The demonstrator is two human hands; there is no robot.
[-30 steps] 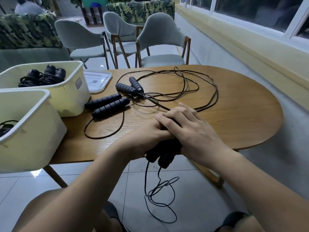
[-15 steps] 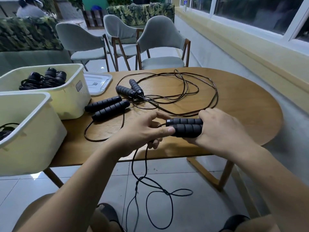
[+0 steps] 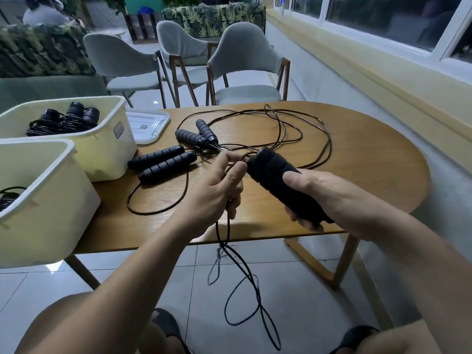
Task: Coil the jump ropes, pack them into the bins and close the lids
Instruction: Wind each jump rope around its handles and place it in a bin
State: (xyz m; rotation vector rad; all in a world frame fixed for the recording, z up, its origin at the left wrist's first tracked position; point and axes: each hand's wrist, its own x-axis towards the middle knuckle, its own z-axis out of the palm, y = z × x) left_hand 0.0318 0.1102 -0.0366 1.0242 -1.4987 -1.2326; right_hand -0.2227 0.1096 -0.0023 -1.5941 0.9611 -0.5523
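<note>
We are gripping the paired handles of one jump rope in our right hand, fingers curled round them just above the front edge of the table, with their cord ends tilting up toward the table's middle. Our left hand is pinching the cord right where it leaves the handles, and the rest of that cord is hanging past the table's front edge in loose loops toward the floor. A second ago both hands were stacked over the handles at that edge, and half a second ago the handles were lying level. Now they are angled and the left hand has shifted onto the cord, so we judge the winding is about to begin rather than under way. Two more ropes are waiting uncoiled on the table, their tangled cords sprawling across its far half. The near bin and the far bin are sitting open at the table's left end, each holding dark rope, with a lid lying flat beside the farther one.
</note>
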